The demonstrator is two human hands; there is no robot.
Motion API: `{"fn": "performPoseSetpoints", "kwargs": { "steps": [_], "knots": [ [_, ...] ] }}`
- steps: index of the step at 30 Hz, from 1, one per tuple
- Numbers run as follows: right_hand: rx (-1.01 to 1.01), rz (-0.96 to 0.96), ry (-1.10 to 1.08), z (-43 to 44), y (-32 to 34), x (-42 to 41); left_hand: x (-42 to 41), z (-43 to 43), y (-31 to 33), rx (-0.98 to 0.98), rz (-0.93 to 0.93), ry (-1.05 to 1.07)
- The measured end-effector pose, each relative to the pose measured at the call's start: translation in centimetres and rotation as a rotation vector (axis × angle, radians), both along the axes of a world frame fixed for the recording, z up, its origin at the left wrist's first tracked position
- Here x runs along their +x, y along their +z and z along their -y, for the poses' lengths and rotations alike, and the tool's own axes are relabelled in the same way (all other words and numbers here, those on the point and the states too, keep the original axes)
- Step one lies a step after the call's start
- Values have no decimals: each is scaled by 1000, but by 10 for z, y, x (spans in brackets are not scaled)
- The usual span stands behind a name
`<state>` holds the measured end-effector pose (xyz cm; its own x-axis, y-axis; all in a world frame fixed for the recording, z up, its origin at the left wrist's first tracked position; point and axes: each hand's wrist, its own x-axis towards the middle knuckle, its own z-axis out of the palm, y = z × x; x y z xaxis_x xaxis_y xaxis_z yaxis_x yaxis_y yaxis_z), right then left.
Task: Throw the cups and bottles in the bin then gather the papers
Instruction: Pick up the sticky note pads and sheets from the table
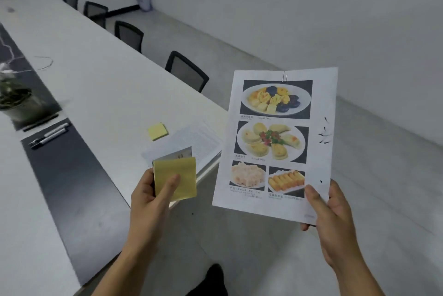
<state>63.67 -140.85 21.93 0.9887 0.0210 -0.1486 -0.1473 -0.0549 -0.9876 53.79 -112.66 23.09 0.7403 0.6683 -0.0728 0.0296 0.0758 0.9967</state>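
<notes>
My right hand [328, 214] pinches the lower right corner of a clipped menu sheet [275, 142] printed with food photos, held up over the floor. My left hand [151, 195] grips a yellow sticky-note pad [177, 178] with a small printed card behind it, thumb across the pad's front. On the table's near corner lie white text papers [194, 142], and beside them a second yellow sticky pad [157, 131]. A bin [143, 0] with a pale liner stands far off by the wall.
The long white table [96, 75] runs away to the upper left, with black chairs [185, 71] along its right side. A potted plant [16, 101] and pens [49, 136] sit on a dark strip at the left. Grey floor lies to the right.
</notes>
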Motion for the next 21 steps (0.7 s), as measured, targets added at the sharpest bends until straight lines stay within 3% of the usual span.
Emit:
{"fn": "performPoseSetpoints", "kwargs": {
  "steps": [12,21],
  "knots": [
    [-135,-6,474,-134,-10,260,171,-80,-40,-144,-36,487],
    [-173,-118,903,-231,-38,393,229,-106,-67,-143,-188,843]
  ]
}}
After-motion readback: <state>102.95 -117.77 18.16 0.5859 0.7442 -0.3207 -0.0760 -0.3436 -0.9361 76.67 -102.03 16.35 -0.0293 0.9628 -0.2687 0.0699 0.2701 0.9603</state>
